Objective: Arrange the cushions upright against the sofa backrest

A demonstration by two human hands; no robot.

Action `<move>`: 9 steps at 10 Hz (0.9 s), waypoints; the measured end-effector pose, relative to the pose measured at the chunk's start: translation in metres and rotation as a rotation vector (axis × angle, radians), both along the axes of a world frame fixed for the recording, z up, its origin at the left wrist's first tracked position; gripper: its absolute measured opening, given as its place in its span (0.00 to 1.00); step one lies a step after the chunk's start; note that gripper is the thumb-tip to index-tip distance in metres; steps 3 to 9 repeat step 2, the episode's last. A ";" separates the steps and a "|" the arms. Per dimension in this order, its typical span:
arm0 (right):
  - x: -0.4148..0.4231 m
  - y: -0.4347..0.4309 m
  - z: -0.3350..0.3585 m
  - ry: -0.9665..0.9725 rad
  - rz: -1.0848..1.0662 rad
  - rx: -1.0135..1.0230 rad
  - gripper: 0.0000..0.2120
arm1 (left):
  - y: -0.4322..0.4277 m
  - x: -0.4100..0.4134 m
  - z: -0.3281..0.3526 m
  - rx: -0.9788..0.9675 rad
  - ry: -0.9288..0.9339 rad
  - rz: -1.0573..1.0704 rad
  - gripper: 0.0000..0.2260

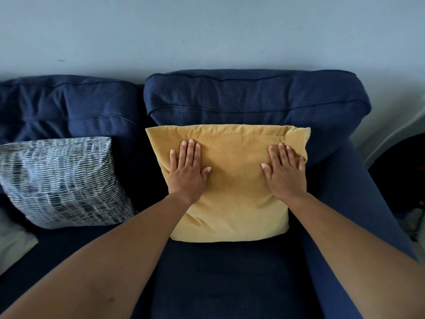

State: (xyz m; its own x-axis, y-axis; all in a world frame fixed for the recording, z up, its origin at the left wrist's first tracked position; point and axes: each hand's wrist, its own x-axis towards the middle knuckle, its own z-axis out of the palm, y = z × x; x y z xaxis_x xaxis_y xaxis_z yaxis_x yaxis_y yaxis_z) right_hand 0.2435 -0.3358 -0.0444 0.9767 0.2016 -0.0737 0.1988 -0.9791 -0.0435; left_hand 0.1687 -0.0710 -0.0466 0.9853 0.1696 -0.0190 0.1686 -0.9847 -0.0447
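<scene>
A mustard-yellow cushion (232, 180) leans upright against the navy sofa backrest (253, 100) on the right seat. My left hand (187, 170) lies flat on its left side, fingers spread. My right hand (285, 172) lies flat on its right side, palm down, fingers apart. Neither hand grips the fabric. A blue-and-white patterned cushion (62, 180) leans against the left backrest section (66, 104), one seat over.
The sofa's right armrest (358, 215) runs alongside the yellow cushion. A pale grey cushion or cloth (13, 242) lies at the far left edge. The dark seat (230, 279) stretches in front. A dark object (400, 171) stands beyond the armrest.
</scene>
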 end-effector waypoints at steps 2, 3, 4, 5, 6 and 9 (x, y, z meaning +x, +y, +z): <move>-0.010 0.010 0.055 0.079 -0.031 0.100 0.28 | -0.001 -0.018 0.034 -0.005 0.073 -0.047 0.33; -0.010 0.010 0.055 0.079 -0.031 0.100 0.28 | -0.001 -0.018 0.034 -0.005 0.073 -0.047 0.33; -0.010 0.010 0.055 0.079 -0.031 0.100 0.28 | -0.001 -0.018 0.034 -0.005 0.073 -0.047 0.33; -0.010 0.010 0.055 0.079 -0.031 0.100 0.28 | -0.001 -0.018 0.034 -0.005 0.073 -0.047 0.33; -0.010 0.010 0.055 0.079 -0.031 0.100 0.28 | -0.001 -0.018 0.034 -0.005 0.073 -0.047 0.33; -0.010 0.010 0.055 0.079 -0.031 0.100 0.28 | -0.001 -0.018 0.034 -0.005 0.073 -0.047 0.33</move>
